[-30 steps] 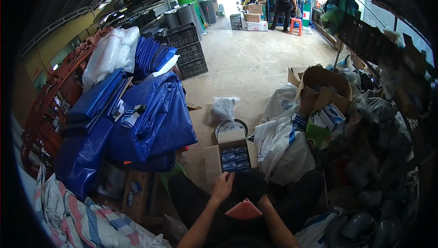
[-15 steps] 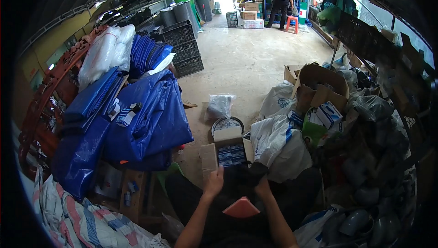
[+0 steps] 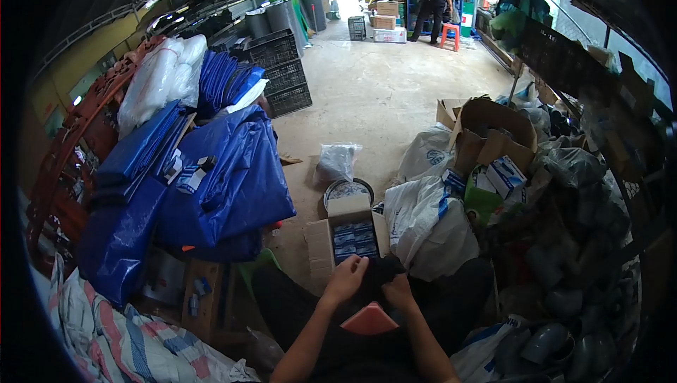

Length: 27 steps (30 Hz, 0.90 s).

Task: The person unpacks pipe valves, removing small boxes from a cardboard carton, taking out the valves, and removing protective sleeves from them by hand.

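A black, limp item (image 3: 381, 272), perhaps a bag or cloth, is bunched up above my lap; its exact kind is not clear against my dark trousers. My right hand (image 3: 399, 293) is closed around its lower right part. At its left edge, the curled fingers of my left hand (image 3: 345, 279) pinch it. Just beyond my hands stands an open cardboard box (image 3: 350, 207), its flaps spread, packed with several small blue-and-white boxes (image 3: 355, 237). A pinkish-red flat piece (image 3: 369, 318) rests on my lap between my forearms.
Folded blue tarps (image 3: 226, 193) are piled at the left. White sacks (image 3: 416, 217) and an open carton (image 3: 493, 126) stand at the right. A clear plastic bag (image 3: 337, 163) and a round tin (image 3: 349, 191) lie past the box. Far back, a person (image 3: 432, 2) stands near a red stool (image 3: 450, 36).
My left hand has moved right, from beside the box flap to the black item. My right hand and the black item have shifted slightly left and lower.
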### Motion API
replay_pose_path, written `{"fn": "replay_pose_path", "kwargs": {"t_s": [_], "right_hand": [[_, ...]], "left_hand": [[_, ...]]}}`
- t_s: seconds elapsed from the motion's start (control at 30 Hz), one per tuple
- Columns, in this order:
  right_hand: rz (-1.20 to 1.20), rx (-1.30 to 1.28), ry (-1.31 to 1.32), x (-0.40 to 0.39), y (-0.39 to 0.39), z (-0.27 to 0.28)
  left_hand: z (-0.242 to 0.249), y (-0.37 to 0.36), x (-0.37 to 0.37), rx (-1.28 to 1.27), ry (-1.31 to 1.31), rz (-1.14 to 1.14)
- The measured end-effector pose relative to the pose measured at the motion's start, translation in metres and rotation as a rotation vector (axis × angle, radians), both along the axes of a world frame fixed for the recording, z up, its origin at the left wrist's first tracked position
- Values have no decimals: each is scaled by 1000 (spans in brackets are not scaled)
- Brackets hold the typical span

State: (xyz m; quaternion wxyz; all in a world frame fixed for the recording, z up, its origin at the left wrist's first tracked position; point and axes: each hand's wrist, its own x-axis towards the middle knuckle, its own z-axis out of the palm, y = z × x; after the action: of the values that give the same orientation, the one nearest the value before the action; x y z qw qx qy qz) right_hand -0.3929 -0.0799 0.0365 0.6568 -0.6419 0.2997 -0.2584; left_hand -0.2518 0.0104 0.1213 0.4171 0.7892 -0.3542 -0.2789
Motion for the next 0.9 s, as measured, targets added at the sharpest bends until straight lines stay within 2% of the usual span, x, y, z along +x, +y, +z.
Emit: {"fn": "replay_pose_path", "kwargs": {"t_s": [0.1,0.23,0.3,0.37,0.5,0.57,0.6,0.63,0.67,0.73,0.77,0.8,0.87,0.9], "right_hand": [[-116,99,-92,-4,-9,-27],[-119,29,-63,-7,-17,-47],[-94,47,-62,-7,-16,-46],[-86,204,-150,-5,-19,-34],[12,125,-72,-5,-14,-7],[9,-12,-92,-3,-7,4],[10,-125,-68,0,-6,12],[15,-241,-52,4,-7,20],[23,-387,-34,8,-9,20],[15,-705,8,10,-9,13],[5,-727,14,10,-6,7],[-5,-750,21,13,-3,8],[-30,-497,21,13,11,37],[-75,-556,14,17,16,31]], "left_hand": [[-11,4,4,-101,324,132],[-20,17,-10,37,875,83],[-30,17,-5,-20,684,97],[-28,12,-6,-107,477,166],[-27,6,-8,-213,11,298],[-28,4,-10,-156,69,337],[-13,4,-16,-113,144,361],[-30,0,-20,-97,77,416],[-45,-4,-20,-204,348,473],[-43,-11,-26,-430,893,538],[-43,-13,-29,-544,1163,545],[-61,-18,-25,-703,1300,562],[-68,-30,-25,-652,876,552],[-67,-34,-24,-617,671,533]]}}
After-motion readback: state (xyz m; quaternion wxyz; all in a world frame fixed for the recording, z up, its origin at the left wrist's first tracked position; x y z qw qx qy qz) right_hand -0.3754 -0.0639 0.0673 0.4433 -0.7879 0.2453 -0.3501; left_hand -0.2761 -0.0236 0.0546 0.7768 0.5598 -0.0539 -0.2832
